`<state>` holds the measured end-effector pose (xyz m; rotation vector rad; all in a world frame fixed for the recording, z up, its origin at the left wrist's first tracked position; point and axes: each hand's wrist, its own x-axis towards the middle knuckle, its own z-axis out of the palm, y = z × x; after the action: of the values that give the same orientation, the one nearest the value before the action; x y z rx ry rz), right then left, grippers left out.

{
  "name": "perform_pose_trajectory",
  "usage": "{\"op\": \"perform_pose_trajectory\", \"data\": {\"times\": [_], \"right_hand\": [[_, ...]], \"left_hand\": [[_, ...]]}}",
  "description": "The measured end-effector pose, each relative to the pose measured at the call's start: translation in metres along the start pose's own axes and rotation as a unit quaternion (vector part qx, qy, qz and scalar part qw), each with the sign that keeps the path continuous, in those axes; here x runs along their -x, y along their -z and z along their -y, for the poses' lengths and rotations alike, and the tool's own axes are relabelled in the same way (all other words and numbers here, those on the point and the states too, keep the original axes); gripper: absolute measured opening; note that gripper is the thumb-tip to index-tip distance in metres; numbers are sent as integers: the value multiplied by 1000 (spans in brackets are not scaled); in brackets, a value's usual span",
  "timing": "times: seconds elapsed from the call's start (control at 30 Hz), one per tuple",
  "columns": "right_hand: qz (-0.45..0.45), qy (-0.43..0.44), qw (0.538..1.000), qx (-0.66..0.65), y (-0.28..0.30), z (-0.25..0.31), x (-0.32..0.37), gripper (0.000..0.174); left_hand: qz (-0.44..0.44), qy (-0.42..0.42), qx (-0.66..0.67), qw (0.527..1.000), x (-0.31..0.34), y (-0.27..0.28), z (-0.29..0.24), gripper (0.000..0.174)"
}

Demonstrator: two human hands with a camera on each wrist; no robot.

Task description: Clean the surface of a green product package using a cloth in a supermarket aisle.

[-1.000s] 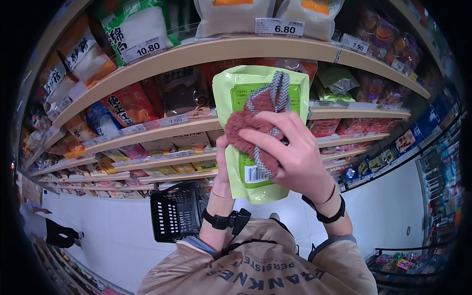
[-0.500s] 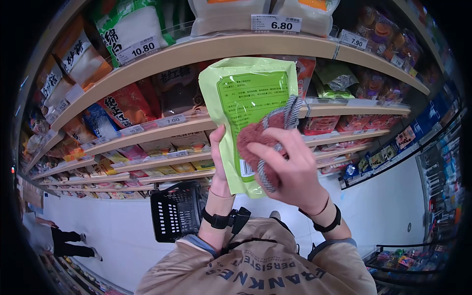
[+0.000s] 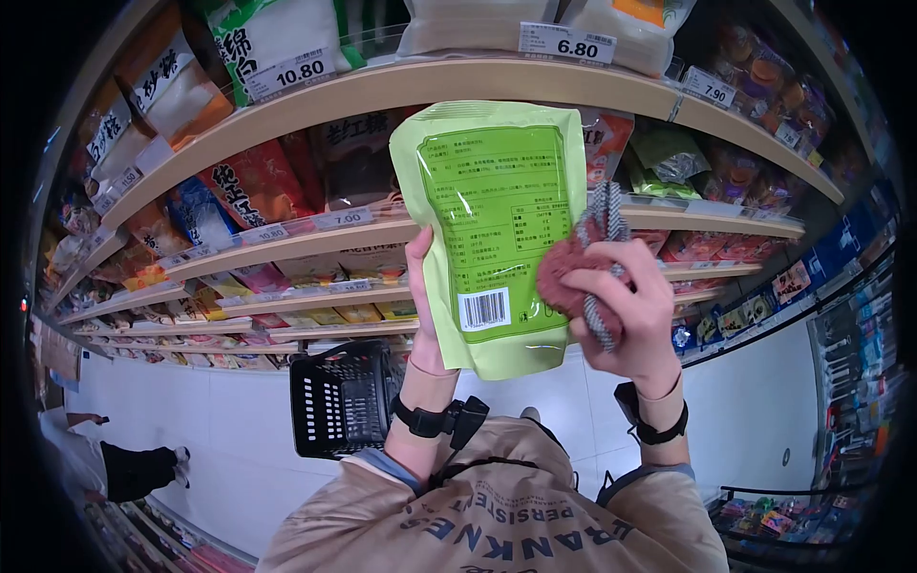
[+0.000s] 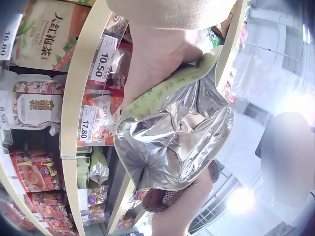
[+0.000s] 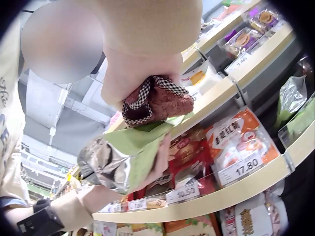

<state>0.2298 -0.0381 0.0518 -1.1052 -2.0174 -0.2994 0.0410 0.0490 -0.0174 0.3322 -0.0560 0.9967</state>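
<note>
Steadiness helps: left hand grips the green foil pouch while right hand, clutching a brown checked cloth, should rub flat.

Head view: fingers of left hand are hidden behind green pouch; only thumb is seen. Pouch's lower right edge is covered by cloth & right hand. Small print on pouch can't be read. Part of basket is blocked by left forearm. Up top, bags are cut off by pic's edge.
</note>
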Motion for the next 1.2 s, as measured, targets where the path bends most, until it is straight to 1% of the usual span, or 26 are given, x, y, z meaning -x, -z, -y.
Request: {"op": "perform_pose_trajectory", "data": {"times": [0.03, 0.07, 0.13, 0.17, 0.23, 0.27, 0.33, 0.4, 0.43, 0.47, 0.5, 0.53, 0.57, 0.63, 0.67, 0.73, 0.8, 0.83, 0.87, 0.93, 0.97, 1.0, 1.07, 1.1, 1.13, 1.2], "right_hand": [[-20, -11, 1000, 17, 1, -8, 4, 44], [-26, -13, 999, 19, 0, -13, 7, 43], [-3, -14, 1000, -2, 2, -5, 11, 42], [-6, 2, 1000, -16, -2, -2, 13, 42], [-3, 20, 997, -68, -8, 10, 15, 39], [2, 29, 996, -85, -12, 16, 15, 39], [32, 70, 994, -81, -25, 27, 15, 43], [36, 102, 991, -78, -38, 40, 15, 43], [35, 101, 991, -77, -42, 44, 16, 43], [56, 127, 987, -80, -45, 47, 17, 43], [79, 153, 981, -84, -47, 48, 17, 43], [79, 154, 981, -85, -45, 47, 18, 43], [98, 169, 977, -89, -43, 44, 19, 43], [118, 187, 971, -94, -36, 38, 20, 43], [132, 177, 970, -103, -27, 35, 19, 45], [146, 167, 969, -112, -12, 24, 18, 46], [156, 108, 974, -119, 2, 11, 20, 45], [148, 83, 977, -125, 8, 6, 19, 42], [148, 83, 978, -125, 12, 1, 21, 42], [108, 20, 991, -77, 19, -8, 23, 42], [75, 0, 994, -80, 20, -10, 21, 38], [74, 0, 994, -78, 19, -12, 18, 38], [-15, -13, 1000, -24, 14, -12, 11, 32], [-38, -22, 999, -23, 10, -13, 9, 33], [-38, -22, 999, -22, 7, -11, 5, 33], [-85, -39, 996, -9, 0, -4, -5, 39]], "left_hand": [[29, -2, 34, 999, 0, 4, -1, 67], [27, -5, 35, 999, -1, 7, -1, 67], [104, 15, 102, 989, -3, 9, -1, 67], [103, 16, 102, 989, -4, 9, 0, 67], [50, -2, 43, 998, -3, 0, 3, 66], [47, 2, 43, 998, -4, 1, 4, 66], [31, -11, 8, 999, -7, -1, 7, 68], [17, 10, 33, 999, -3, -6, 13, 68], [50, -7, 40, 998, 0, -5, 16, 67], [83, -24, 47, 995, 2, -5, 18, 67], [99, -34, 50, 993, 2, -4, 18, 67], [115, -43, 54, 991, 1, -3, 17, 67], [85, -13, 39, 996, -2, -3, 11, 66], [36, 11, 5, 999, -4, 0, 7, 65], [12, 25, -10, 1000, -5, 2, 5, 64], [50, -30, 28, 998, -10, 2, 6, 62], [61, -22, 41, 997, -8, 0, 5, 60], [35, -30, 21, 999, -8, 1, 4, 57], [9, -38, 0, 999, -8, 1, 3, 54], [10, -30, 4, 1000, -8, 1, 3, 54], [10, -21, 7, 1000, -8, 1, 3, 54], [12, -20, 7, 1000, -7, -1, 5, 54], [17, -3, 6, 1000, -5, -6, 9, 56], [41, 11, -9, 999, -5, -5, 8, 59], [42, 11, -9, 999, -5, -5, 10, 59], [56, 47, -4, 997, -4, -7, 12, 63]]}}
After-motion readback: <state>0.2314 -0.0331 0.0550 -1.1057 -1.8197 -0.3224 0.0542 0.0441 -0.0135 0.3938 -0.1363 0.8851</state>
